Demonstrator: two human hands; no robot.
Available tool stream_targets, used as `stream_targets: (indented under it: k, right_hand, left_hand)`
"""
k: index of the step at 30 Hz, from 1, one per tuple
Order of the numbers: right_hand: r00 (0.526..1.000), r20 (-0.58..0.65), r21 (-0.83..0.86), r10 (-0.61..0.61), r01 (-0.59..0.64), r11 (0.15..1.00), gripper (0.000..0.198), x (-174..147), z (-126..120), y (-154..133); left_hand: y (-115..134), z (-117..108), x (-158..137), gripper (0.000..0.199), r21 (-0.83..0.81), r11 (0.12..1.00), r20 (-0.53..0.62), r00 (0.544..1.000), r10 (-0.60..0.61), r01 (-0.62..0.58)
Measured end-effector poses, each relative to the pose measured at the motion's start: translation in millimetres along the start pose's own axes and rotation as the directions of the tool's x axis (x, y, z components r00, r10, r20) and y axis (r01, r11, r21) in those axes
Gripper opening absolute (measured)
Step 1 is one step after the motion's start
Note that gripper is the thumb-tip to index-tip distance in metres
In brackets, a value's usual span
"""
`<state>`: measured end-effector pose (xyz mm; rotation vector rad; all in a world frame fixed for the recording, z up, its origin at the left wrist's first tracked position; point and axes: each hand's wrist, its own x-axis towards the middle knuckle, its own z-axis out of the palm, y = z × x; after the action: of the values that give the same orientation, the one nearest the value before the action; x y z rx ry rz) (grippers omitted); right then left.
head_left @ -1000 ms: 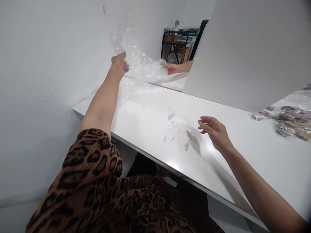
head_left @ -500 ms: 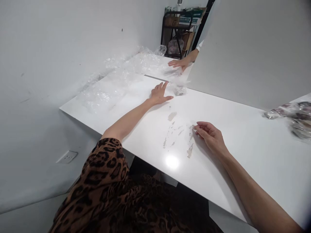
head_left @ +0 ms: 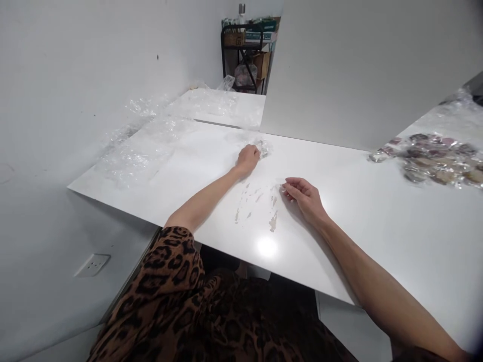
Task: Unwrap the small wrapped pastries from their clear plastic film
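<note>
On the white table (head_left: 211,206), my left hand (head_left: 248,159) is closed on a small crinkled clear plastic packet (head_left: 263,147); what is inside it cannot be made out. My right hand (head_left: 305,197) rests nearer the front, thumb and fingertips pinched together. A faint clear scrap seems to show at those fingertips, too small to name. Between the two hands, greyish worn patches (head_left: 273,221) mark the table's surface.
Crumpled clear plastic wrappers (head_left: 132,156) lie along the left wall. Several wrapped round items (head_left: 441,158) are heaped at the right. A grey partition (head_left: 332,75) rises behind the table. Farther back stands a black shelf (head_left: 243,48) with boxes. A wall socket (head_left: 93,265) is low left.
My left hand has gone from spread fingers to closed on the plastic packet. A co-worker's hand at the back is gone from view. The view has shifted right; my right hand stays pinched.
</note>
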<state>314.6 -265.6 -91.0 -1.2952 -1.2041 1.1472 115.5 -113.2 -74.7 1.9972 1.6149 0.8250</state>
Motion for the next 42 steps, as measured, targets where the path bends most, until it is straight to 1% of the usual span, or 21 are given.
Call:
stream_targets:
  k: [3, 7, 9, 10, 12, 14, 15, 17, 19, 21, 25, 27, 30, 32, 34, 36, 37, 38, 39, 40, 42]
  right_hand:
    - [0.995, -0.099, 0.033, -0.019, 0.022, 0.999, 0.056, 5, -5, 3]
    - [0.981, -0.19, -0.11, -0.046, 0.025, 0.994, 0.077, 4, -11, 3]
    - [0.981, -0.192, -0.128, -0.019, -0.006, 0.992, 0.07, 1, -14, 1]
    - [0.984, -0.18, -0.106, 0.003, -0.022, 0.994, 0.061, -1, -15, -1]
    - [0.988, -0.151, -0.035, 0.042, -0.048, 0.998, 0.043, -5, -17, -5]
    - [0.991, -0.124, 0.038, 0.053, -0.049, 0.998, 0.037, -7, -19, -12]
    - [0.993, -0.112, 0.07, 0.042, -0.034, 0.997, 0.037, -8, -20, -16]
    - [0.996, -0.086, 0.108, -0.011, 0.02, 0.994, 0.038, -10, -21, -24]
    - [0.994, -0.072, 0.11, -0.08, 0.087, 0.99, 0.038, -12, -22, -33]
    - [0.988, -0.067, 0.1, -0.141, 0.147, 0.984, 0.037, -15, -25, -41]
    - [0.983, 0.013, 0.174, -0.186, 0.18, 0.968, 0.035, -23, -44, -58]
    - [0.982, 0.069, 0.224, -0.174, 0.155, 0.962, 0.036, -26, -58, -66]
    - [0.988, 0.094, 0.232, -0.119, 0.094, 0.968, 0.045, -26, -73, -72]
    - [0.995, 0.087, 0.159, -0.057, 0.042, 0.986, 0.047, -24, -76, -70]
    - [0.995, 0.095, 0.036, 0.011, -0.015, 0.999, 0.042, -22, -75, -64]
    - [0.99, 0.128, -0.082, 0.065, -0.054, 0.995, 0.037, -19, -70, -56]
    - [0.985, 0.148, -0.13, 0.083, -0.064, 0.989, 0.036, -18, -67, -53]
    - [0.98, 0.172, -0.166, 0.097, -0.068, 0.984, 0.034, -17, -64, -50]
    - [0.975, 0.193, -0.191, 0.106, -0.069, 0.979, 0.033, -17, -62, -47]
    - [0.971, 0.21, -0.202, 0.112, -0.069, 0.977, 0.033, -17, -61, -46]
    - [0.965, 0.237, -0.184, 0.111, -0.067, 0.981, 0.032, -17, -58, -45]
  left_hand:
    - [14, 2, -57, 0.018, -0.032, 0.986, 0.106, 0.98, 0.166, -0.163]
    - [33, 4, -128, 0.015, -0.132, 0.922, 0.258, 0.885, 0.387, -0.365]
    - [39, 4, -151, 0.015, -0.204, 0.897, 0.286, 0.852, 0.439, -0.393]
    - [41, 3, -158, 0.015, -0.236, 0.895, 0.265, 0.861, 0.433, -0.378]
    - [41, 2, -164, 0.016, -0.271, 0.916, 0.148, 0.928, 0.343, -0.295]
    - [39, 1, -160, 0.022, -0.265, 0.949, -0.006, 0.984, 0.177, -0.172]
    - [38, 0, -156, 0.027, -0.25, 0.961, -0.051, 0.993, 0.106, -0.116]
    - [38, -1, -146, 0.032, -0.204, 0.978, -0.038, 0.999, 0.036, -0.043]
    - [42, -2, -139, 0.026, -0.17, 0.985, 0.05, 0.998, 0.042, -0.033]
    - [50, -2, -136, 0.02, -0.194, 0.979, 0.059, 0.996, 0.069, -0.056]
    - [67, -1, -151, 0.014, -0.294, 0.928, -0.163, 0.969, 0.186, -0.228]
    - [69, -2, -167, 0.012, -0.25, 0.887, -0.184, 0.919, 0.35, -0.388]
    - [60, -4, -197, 0.009, -0.093, 0.787, 0.014, 0.79, 0.613, -0.61]
    - [51, -6, -216, 0.013, -0.032, 0.683, 0.2, 0.665, 0.72, -0.73]
    - [45, -8, -234, 0.016, -0.037, 0.556, 0.317, 0.518, 0.795, -0.831]
    - [43, -11, -247, 0.032, -0.106, 0.434, 0.37, 0.369, 0.852, -0.895]
    - [43, -12, -251, 0.04, -0.161, 0.393, 0.372, 0.313, 0.874, -0.905]
    - [44, -14, -254, 0.045, -0.215, 0.375, 0.349, 0.287, 0.892, -0.902]
    - [47, -16, -255, 0.047, -0.254, 0.386, 0.301, 0.307, 0.903, -0.887]
    - [50, -18, -254, 0.048, -0.27, 0.43, 0.232, 0.375, 0.898, -0.862]
    - [59, -20, -247, 0.049, -0.254, 0.601, 0.058, 0.608, 0.792, -0.758]
